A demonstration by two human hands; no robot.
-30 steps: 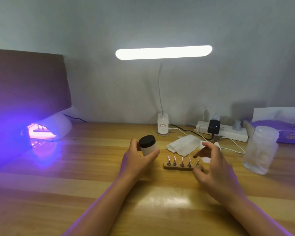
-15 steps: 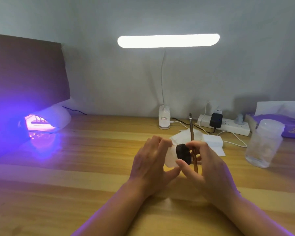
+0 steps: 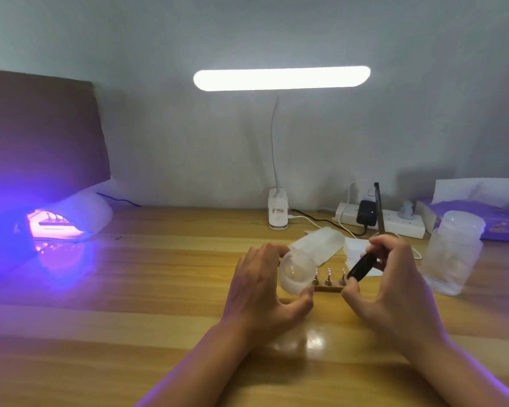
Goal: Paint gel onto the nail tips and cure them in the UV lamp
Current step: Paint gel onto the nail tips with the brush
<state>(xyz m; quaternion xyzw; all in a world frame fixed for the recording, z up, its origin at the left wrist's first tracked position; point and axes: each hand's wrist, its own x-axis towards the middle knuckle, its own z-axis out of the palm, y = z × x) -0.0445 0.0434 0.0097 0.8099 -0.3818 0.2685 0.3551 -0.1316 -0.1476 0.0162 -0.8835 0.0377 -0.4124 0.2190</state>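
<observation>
My left hand (image 3: 262,286) grips a small white gel jar (image 3: 297,270), tilted with its open mouth toward me. My right hand (image 3: 391,289) holds the jar's black lid (image 3: 362,265) off the jar and also a thin brush (image 3: 379,207) that sticks straight up. Behind the hands a wooden holder (image 3: 328,287) stands on the table with nail tips (image 3: 329,272) upright on it; its right end is hidden by my right hand. The UV lamp (image 3: 71,215) glows purple at the far left, with another holder inside.
A desk lamp (image 3: 278,212) stands at the back centre. A power strip (image 3: 394,221) with cables lies right of it. A clear plastic jar (image 3: 453,251) and a purple tissue box (image 3: 482,215) are at the right. White wipes (image 3: 356,248) lie behind the holder. A brown board (image 3: 39,133) leans at left.
The black lid has come off the jar and sits in my right hand. The hands have moved apart, uncovering the nail tip holder. The brush stays upright in my right hand.
</observation>
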